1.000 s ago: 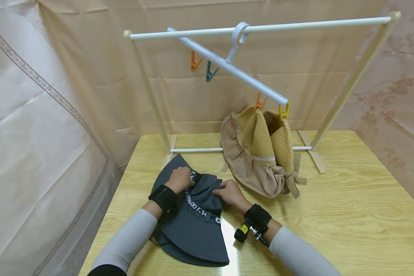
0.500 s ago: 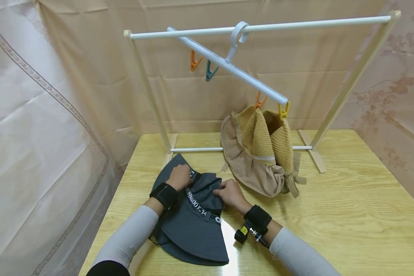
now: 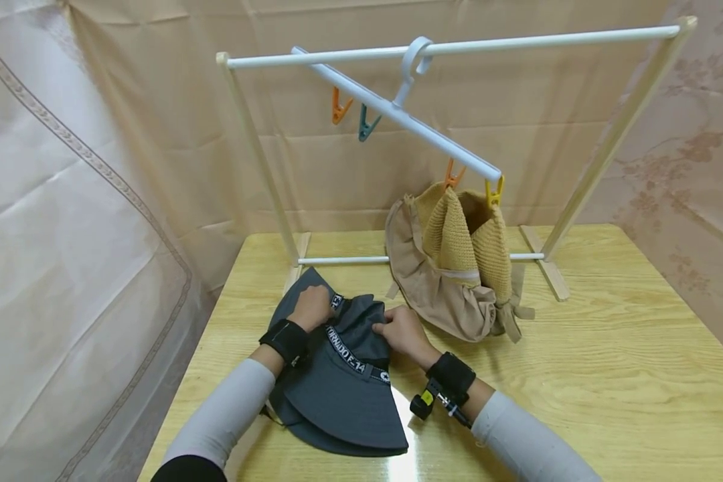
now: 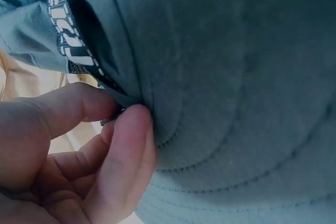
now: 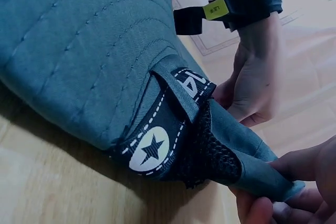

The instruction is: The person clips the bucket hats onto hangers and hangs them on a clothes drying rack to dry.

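A dark grey-blue bucket hat (image 3: 346, 402) with a black lettered band lies folded on the table, its brim toward me. My left hand (image 3: 312, 308) pinches the fabric near the band; in the left wrist view, thumb and finger of that left hand (image 4: 105, 145) meet on a fold where brim and crown join. At the crown's right side my right hand (image 3: 405, 333) grips the cloth. The right wrist view shows fingers of the right hand (image 5: 304, 182) pinching the crown's edge beside black mesh (image 5: 220, 156) and a star patch (image 5: 149, 149).
Behind the hat stands a rack with a white top bar (image 3: 518, 42). From it hangs a white clip hanger (image 3: 422, 130), tilted down to the right. Orange and yellow clips hold a tan hat (image 3: 452, 294); an orange clip (image 3: 340, 106) and a teal clip (image 3: 367, 123) hang at the left.
The hat's brim has shifted slightly right and away from me, and the crown's folds have changed shape. Both hands keep their grip, with the right hand moved slightly away from me.
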Tool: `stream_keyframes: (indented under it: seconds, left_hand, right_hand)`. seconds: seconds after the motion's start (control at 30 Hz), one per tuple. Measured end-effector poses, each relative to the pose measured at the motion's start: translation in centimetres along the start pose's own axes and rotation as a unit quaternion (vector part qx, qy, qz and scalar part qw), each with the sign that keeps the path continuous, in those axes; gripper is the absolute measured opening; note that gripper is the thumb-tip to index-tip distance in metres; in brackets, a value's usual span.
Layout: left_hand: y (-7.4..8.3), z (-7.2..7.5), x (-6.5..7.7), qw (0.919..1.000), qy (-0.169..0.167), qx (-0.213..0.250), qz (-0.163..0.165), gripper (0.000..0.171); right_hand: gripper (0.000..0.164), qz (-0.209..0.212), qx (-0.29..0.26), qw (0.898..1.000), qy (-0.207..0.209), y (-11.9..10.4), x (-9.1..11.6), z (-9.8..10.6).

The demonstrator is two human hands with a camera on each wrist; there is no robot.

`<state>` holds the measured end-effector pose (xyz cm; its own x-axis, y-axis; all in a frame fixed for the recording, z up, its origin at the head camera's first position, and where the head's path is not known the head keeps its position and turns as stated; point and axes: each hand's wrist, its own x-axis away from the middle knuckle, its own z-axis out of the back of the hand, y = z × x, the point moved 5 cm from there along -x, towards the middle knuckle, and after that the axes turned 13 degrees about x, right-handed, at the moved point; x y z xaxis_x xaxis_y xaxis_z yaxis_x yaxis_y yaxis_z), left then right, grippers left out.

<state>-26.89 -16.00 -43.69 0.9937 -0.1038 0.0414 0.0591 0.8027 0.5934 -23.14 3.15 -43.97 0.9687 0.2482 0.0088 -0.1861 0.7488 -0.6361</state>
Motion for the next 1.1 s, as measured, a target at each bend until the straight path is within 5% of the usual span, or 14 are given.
stream_keyframes:
  seconds: [0.2, 0.57, 1.1]
  left_hand:
    - [-0.2, 0.8, -0.3, 0.999, 0.008, 0.036, 0.025, 0.034]
    - [0.7, 2.7, -0.4, 0.9959, 0.034, 0.081, 0.021, 0.052]
    - [1.6, 4.5, -1.7, 0.9906, 0.094, 0.097, 0.022, 0.024]
  right_hand:
    - [0.055, 0.013, -0.014, 1.0, 0.018, -0.5, -0.1, 1.0]
    - [0.052, 0.046, 0.003, 0.999, 0.017, -2.6, -0.9, 3.6]
    - [0.051, 0.099, 0.059, 0.992, 0.045, -5.2, -2.3, 7.2]
